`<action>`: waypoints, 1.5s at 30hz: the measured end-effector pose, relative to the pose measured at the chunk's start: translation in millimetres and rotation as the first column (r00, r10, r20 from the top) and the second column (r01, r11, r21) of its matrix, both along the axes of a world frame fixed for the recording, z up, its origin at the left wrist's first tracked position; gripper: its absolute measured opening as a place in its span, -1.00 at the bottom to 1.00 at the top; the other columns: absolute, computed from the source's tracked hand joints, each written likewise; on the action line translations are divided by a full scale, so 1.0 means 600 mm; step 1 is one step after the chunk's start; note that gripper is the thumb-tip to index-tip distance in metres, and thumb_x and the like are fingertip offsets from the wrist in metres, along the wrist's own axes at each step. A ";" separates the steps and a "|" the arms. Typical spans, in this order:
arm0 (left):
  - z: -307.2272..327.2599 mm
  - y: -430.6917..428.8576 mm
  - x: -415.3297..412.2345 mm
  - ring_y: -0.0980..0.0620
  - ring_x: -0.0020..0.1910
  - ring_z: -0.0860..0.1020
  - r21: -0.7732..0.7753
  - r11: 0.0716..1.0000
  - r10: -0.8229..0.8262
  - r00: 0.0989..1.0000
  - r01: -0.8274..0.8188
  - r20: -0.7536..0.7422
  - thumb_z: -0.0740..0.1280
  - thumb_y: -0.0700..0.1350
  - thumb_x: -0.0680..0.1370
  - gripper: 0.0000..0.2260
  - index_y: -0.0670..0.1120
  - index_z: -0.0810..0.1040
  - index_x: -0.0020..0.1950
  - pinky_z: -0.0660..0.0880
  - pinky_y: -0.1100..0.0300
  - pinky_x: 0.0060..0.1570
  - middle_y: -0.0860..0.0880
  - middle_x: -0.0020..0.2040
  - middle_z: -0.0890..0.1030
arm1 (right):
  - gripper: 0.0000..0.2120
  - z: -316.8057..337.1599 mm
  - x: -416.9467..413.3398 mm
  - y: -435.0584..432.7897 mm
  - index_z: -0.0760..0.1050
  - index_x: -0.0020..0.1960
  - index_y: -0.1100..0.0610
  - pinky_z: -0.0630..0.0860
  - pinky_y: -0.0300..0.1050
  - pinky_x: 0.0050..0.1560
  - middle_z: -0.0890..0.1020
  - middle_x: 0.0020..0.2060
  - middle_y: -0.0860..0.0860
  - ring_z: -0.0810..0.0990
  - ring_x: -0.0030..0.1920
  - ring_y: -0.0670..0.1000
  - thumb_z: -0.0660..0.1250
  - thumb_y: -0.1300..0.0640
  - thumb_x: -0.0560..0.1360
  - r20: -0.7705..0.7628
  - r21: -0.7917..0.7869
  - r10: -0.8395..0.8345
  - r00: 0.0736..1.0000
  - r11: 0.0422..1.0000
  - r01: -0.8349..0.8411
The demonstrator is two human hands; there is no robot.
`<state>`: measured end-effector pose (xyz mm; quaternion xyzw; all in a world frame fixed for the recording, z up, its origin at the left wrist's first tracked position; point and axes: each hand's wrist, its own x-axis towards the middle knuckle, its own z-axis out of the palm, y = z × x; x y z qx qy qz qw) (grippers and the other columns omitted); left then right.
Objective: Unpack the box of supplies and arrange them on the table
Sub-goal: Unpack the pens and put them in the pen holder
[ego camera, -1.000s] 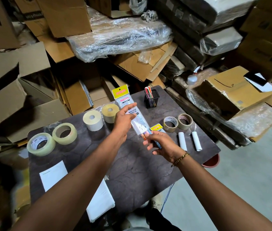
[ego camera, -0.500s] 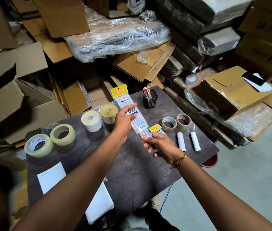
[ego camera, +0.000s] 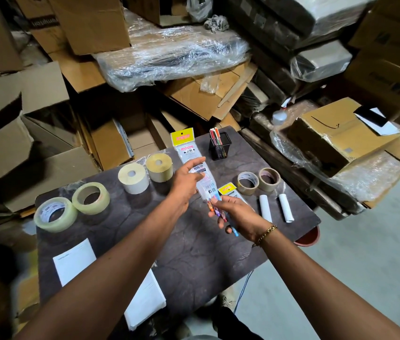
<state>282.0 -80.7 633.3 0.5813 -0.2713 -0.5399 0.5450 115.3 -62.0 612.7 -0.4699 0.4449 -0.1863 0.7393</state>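
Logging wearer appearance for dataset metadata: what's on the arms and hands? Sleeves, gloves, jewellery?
No gloves on the left hand or the right hand, no rings visible. Both arms are bare as far as the frame shows, no sleeves. A gold-coloured chain bracelet sits on the right wrist. No watch or markings.

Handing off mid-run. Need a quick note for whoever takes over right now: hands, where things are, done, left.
Left hand: holds the pen packet raised over the table.
Right hand: pinches pens sticking out of the packet's lower end.
Done: clear tape rolls, cream rolls, brown tape rolls and white tubes lined up across the table; mesh cup at the far edge holds pens; white sheets near the front edge.
Left: finish emptying this packet, likely into the cup; a second packet lies by the right hand. Source box not identifiable.
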 end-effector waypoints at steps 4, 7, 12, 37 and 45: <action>-0.014 -0.002 -0.007 -0.11 0.18 0.60 0.005 1.000 -0.020 1.000 0.020 0.003 0.22 -0.45 0.51 -0.54 -0.01 0.60 0.23 0.55 -0.07 0.20 -0.12 0.27 0.59 | -0.84 -0.002 0.000 0.002 0.54 0.00 0.12 0.34 -0.26 -0.56 0.61 -0.23 0.06 0.45 -0.48 -0.06 0.27 0.04 0.61 -0.020 -0.037 0.032 0.999 0.999 -0.033; -0.010 -0.008 0.003 0.00 0.09 0.57 0.003 0.998 0.058 0.998 -0.058 -0.020 0.21 -0.47 0.51 -0.55 -0.07 0.58 0.28 0.57 0.11 0.04 -0.09 0.29 0.56 | -0.85 -0.007 -0.020 0.012 0.52 0.01 0.10 0.36 -0.24 -0.50 0.64 -0.21 0.05 0.52 -0.41 -0.03 0.23 0.06 0.63 -0.054 0.008 0.064 0.996 0.998 -0.064; -0.035 -0.002 -0.015 0.00 0.09 0.57 0.039 0.999 -0.004 1.000 0.004 0.000 0.23 -0.45 0.51 -0.56 -0.05 0.59 0.25 0.56 0.07 0.11 -0.10 0.29 0.57 | -0.83 -0.013 -0.024 0.012 0.52 0.10 0.11 0.52 -0.20 -0.43 0.65 -0.20 0.09 0.61 -0.34 0.04 0.24 0.05 0.63 -0.023 0.084 0.013 1.000 0.996 -0.011; -0.241 -0.087 -0.158 0.10 0.05 0.54 0.506 0.779 -0.387 0.919 0.370 -0.077 0.33 -0.19 0.55 -0.79 0.05 0.62 0.11 0.41 0.15 0.02 0.06 0.05 0.64 | -0.87 -0.141 -0.226 -0.146 0.44 -0.05 0.18 0.34 -0.25 -0.59 0.51 -0.39 0.09 0.38 -0.56 0.00 0.16 0.21 0.62 -0.222 0.264 -0.193 0.956 0.932 0.250; -0.192 -0.135 -0.125 -0.01 -0.14 0.55 0.352 0.935 -0.076 0.993 0.038 0.093 0.26 -0.03 0.57 -0.81 -0.07 0.62 0.03 0.47 0.23 -0.23 -0.07 -0.07 0.62 | -0.91 -0.138 -0.168 -0.153 0.46 -0.01 0.17 0.35 -0.26 -0.57 0.51 -0.37 0.08 0.41 -0.53 -0.02 0.23 0.16 0.59 -0.143 0.347 -0.006 0.990 0.936 0.056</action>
